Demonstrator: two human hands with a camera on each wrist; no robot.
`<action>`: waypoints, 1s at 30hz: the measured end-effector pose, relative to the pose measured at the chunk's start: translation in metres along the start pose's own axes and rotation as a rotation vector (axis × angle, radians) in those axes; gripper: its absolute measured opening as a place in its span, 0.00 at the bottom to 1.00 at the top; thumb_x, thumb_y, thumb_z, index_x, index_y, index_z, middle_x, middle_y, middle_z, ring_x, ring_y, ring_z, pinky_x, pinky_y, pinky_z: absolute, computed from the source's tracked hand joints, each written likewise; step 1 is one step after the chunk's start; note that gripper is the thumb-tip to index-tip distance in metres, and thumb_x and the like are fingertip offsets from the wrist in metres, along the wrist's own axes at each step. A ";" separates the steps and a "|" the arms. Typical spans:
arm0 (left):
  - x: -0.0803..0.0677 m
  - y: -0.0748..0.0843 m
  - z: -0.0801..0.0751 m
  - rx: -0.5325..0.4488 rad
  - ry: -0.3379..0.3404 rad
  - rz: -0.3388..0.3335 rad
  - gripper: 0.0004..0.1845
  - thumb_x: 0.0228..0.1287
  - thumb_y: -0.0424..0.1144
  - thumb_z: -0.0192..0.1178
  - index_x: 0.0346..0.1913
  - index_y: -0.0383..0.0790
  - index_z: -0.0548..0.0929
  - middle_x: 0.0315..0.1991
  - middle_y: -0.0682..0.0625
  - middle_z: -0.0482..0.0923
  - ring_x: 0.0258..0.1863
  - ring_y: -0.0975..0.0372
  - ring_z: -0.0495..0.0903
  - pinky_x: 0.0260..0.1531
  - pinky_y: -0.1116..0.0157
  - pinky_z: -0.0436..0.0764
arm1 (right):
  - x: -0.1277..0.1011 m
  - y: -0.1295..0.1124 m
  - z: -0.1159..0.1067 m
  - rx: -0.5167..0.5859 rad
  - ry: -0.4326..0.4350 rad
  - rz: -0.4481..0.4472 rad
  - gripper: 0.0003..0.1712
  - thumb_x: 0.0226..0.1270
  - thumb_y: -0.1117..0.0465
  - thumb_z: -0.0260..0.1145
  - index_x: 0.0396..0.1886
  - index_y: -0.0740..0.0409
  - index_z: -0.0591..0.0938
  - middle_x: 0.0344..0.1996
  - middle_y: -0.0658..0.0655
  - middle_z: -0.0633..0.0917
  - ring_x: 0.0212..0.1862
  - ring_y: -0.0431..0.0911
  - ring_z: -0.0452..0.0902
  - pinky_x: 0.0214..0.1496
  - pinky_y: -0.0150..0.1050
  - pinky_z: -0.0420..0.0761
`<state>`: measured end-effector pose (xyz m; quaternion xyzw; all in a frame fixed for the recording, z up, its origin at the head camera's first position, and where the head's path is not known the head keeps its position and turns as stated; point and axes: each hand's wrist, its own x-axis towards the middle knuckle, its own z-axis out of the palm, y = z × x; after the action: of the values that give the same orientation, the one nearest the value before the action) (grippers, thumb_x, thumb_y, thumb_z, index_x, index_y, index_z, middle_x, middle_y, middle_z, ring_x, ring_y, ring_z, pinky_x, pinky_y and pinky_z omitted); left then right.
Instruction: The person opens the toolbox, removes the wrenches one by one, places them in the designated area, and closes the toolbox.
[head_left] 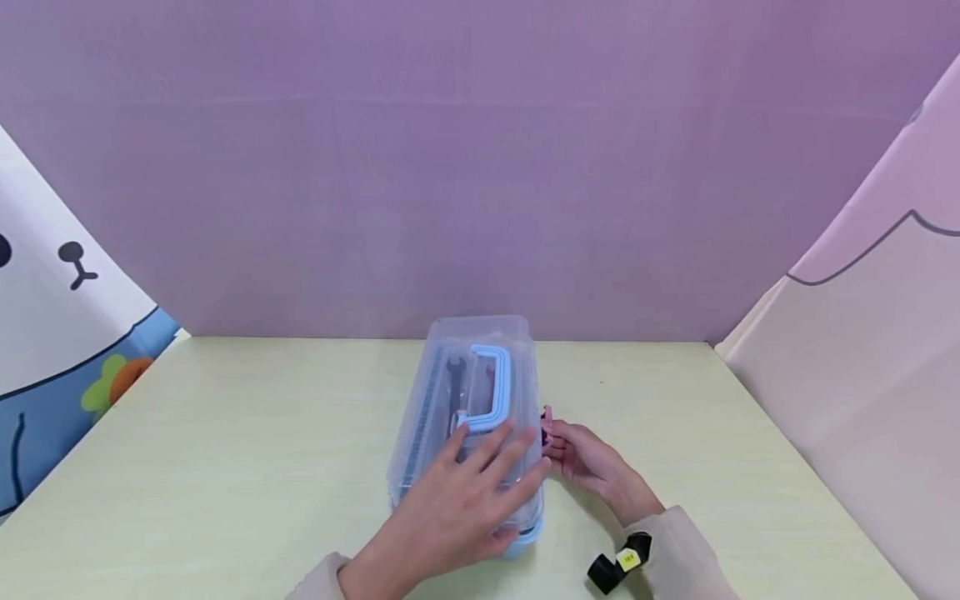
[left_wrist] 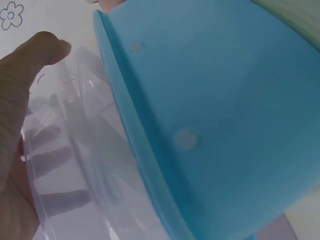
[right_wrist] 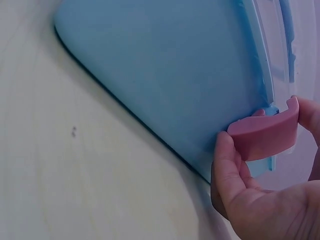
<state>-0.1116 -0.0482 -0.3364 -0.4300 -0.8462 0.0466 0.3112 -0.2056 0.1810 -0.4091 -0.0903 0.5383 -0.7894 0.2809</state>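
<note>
A clear plastic box [head_left: 442,392] with a blue base [right_wrist: 175,75] and a light blue handle [head_left: 489,387] stands at mid-table. My left hand [head_left: 498,450] lies flat on the near end of its lid, fingers spread and straight. In the left wrist view the fingers [left_wrist: 22,95] show through the clear lid [left_wrist: 75,170] beside the blue base [left_wrist: 215,110]. At the box's right side my right hand [head_left: 555,442] pinches a pink latch [head_left: 547,417]. The right wrist view shows the thumb and fingers [right_wrist: 227,165] curled on that latch [right_wrist: 265,135].
A dark wrench [head_left: 455,377] lies inside the box. The pale table [head_left: 225,467] runs out to both sides. Behind it hangs a purple backdrop [head_left: 480,167], with a cartoon cloth [head_left: 52,333] on the left and a pink cloth [head_left: 862,350] on the right.
</note>
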 end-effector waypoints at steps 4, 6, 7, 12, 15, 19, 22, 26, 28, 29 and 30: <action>0.001 -0.001 0.002 0.027 0.038 0.020 0.35 0.48 0.62 0.65 0.59 0.54 0.74 0.67 0.48 0.68 0.65 0.53 0.69 0.53 0.46 0.80 | 0.000 0.000 -0.002 0.001 -0.009 -0.010 0.16 0.74 0.63 0.48 0.33 0.51 0.82 0.30 0.46 0.86 0.36 0.34 0.81 0.44 0.28 0.83; 0.002 -0.001 0.004 0.026 0.071 0.012 0.32 0.47 0.62 0.65 0.56 0.54 0.75 0.65 0.47 0.69 0.64 0.51 0.70 0.51 0.46 0.81 | 0.001 0.000 -0.003 0.008 -0.006 -0.014 0.16 0.74 0.63 0.48 0.33 0.51 0.82 0.30 0.46 0.86 0.36 0.34 0.81 0.45 0.29 0.83; 0.002 -0.001 0.005 0.026 0.085 0.006 0.31 0.47 0.63 0.65 0.54 0.54 0.75 0.65 0.47 0.70 0.63 0.51 0.71 0.50 0.47 0.82 | 0.001 0.000 -0.003 0.009 -0.002 -0.014 0.16 0.74 0.63 0.48 0.34 0.51 0.82 0.30 0.46 0.86 0.37 0.35 0.81 0.46 0.29 0.84; 0.000 -0.003 0.006 0.002 0.101 -0.027 0.34 0.46 0.67 0.66 0.54 0.54 0.75 0.65 0.45 0.69 0.62 0.48 0.72 0.49 0.46 0.83 | 0.002 0.000 -0.002 0.007 0.014 -0.006 0.15 0.74 0.63 0.49 0.34 0.52 0.82 0.30 0.47 0.86 0.37 0.36 0.82 0.47 0.30 0.84; -0.001 -0.004 0.006 0.002 0.123 -0.044 0.36 0.45 0.66 0.67 0.56 0.52 0.75 0.65 0.44 0.70 0.61 0.48 0.73 0.50 0.47 0.82 | 0.003 0.000 -0.002 0.009 0.005 -0.008 0.15 0.74 0.63 0.49 0.34 0.51 0.82 0.30 0.47 0.86 0.37 0.36 0.82 0.48 0.30 0.84; -0.003 -0.006 0.002 -0.005 0.162 -0.073 0.39 0.44 0.65 0.68 0.59 0.50 0.75 0.64 0.41 0.71 0.61 0.47 0.74 0.53 0.46 0.80 | 0.003 0.001 -0.004 0.011 -0.004 -0.018 0.16 0.74 0.64 0.48 0.34 0.51 0.82 0.30 0.47 0.87 0.38 0.36 0.82 0.48 0.30 0.84; -0.003 -0.007 -0.003 -0.035 0.165 -0.100 0.41 0.44 0.64 0.69 0.61 0.48 0.74 0.64 0.40 0.71 0.60 0.45 0.74 0.53 0.45 0.80 | 0.003 0.001 -0.005 0.003 0.006 -0.017 0.16 0.74 0.64 0.48 0.34 0.51 0.82 0.31 0.47 0.87 0.38 0.36 0.83 0.48 0.31 0.84; -0.002 -0.010 -0.010 -0.067 0.153 -0.138 0.43 0.45 0.64 0.69 0.63 0.45 0.72 0.63 0.38 0.72 0.56 0.42 0.77 0.48 0.44 0.82 | 0.003 -0.001 -0.006 -0.015 0.018 -0.014 0.16 0.74 0.64 0.49 0.35 0.52 0.83 0.32 0.48 0.88 0.39 0.37 0.84 0.49 0.32 0.84; -0.002 -0.013 -0.012 -0.059 0.157 -0.149 0.43 0.45 0.64 0.69 0.63 0.45 0.72 0.62 0.38 0.73 0.53 0.42 0.79 0.45 0.45 0.84 | 0.003 -0.001 -0.007 -0.021 0.023 -0.018 0.16 0.74 0.64 0.49 0.35 0.52 0.83 0.31 0.48 0.87 0.38 0.37 0.84 0.48 0.31 0.84; -0.001 -0.015 -0.012 -0.050 0.162 -0.153 0.43 0.45 0.64 0.69 0.63 0.45 0.72 0.61 0.38 0.73 0.52 0.42 0.80 0.44 0.46 0.84 | 0.003 -0.001 -0.007 -0.021 0.026 -0.021 0.16 0.74 0.64 0.49 0.34 0.52 0.83 0.31 0.47 0.87 0.38 0.37 0.84 0.48 0.31 0.84; -0.002 -0.016 -0.013 -0.043 0.170 -0.156 0.43 0.44 0.64 0.69 0.62 0.45 0.73 0.61 0.38 0.74 0.51 0.42 0.80 0.43 0.47 0.85 | 0.004 -0.001 -0.007 -0.023 0.029 -0.022 0.16 0.74 0.64 0.49 0.34 0.52 0.83 0.31 0.47 0.87 0.38 0.37 0.83 0.48 0.31 0.84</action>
<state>-0.1149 -0.0618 -0.3214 -0.3719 -0.8484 -0.0323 0.3752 -0.2123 0.1851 -0.4113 -0.0881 0.5502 -0.7875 0.2633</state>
